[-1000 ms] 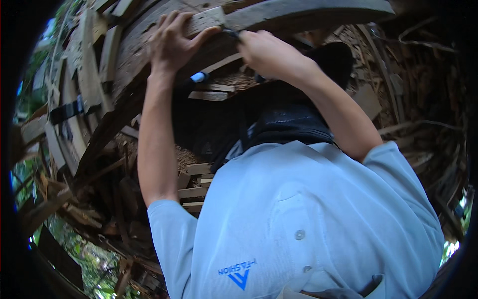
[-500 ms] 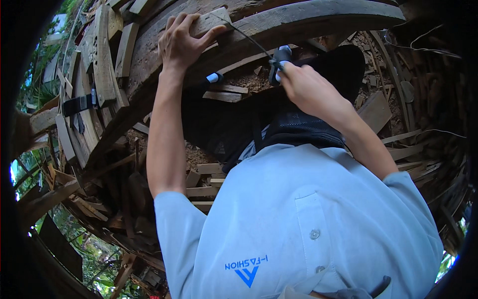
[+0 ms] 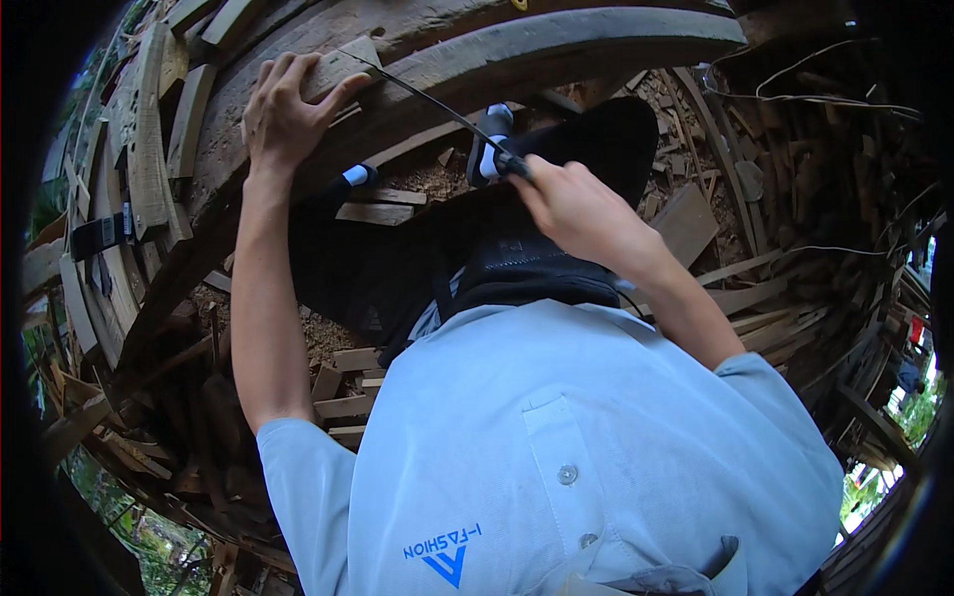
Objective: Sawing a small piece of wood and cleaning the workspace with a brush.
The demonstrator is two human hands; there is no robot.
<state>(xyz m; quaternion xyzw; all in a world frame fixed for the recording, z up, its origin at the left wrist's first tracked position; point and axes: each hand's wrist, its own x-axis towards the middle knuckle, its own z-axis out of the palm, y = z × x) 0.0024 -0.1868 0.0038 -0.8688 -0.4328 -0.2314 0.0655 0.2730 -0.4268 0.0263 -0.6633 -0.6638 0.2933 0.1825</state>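
Note:
A short pale wood block [image 3: 343,66] lies on the thick dark timber beam [image 3: 477,58] at the top. My left hand [image 3: 286,111] presses down on the block, its fingers over the top and its thumb along the near side. In my right hand [image 3: 581,204], closed round a dark handle, is a hand saw [image 3: 427,97] seen nearly edge-on. Its thin blade slants up to the left and lies across the block, just right of my left thumb. The teeth and the depth of any cut cannot be made out.
Wood strips and offcuts [image 3: 149,129] are stacked at the left, with a dark strap [image 3: 97,236] among them. My legs in black trousers [image 3: 348,263] are below the beam. Wood scraps [image 3: 686,223] litter the ground, and a large scrap pile [image 3: 835,179] with loose wire rises at the right.
My right hand has pulled the saw back toward my body, so more blade shows between hand and block. My left hand stays on the block. The whole view has shifted, moving everything leftward.

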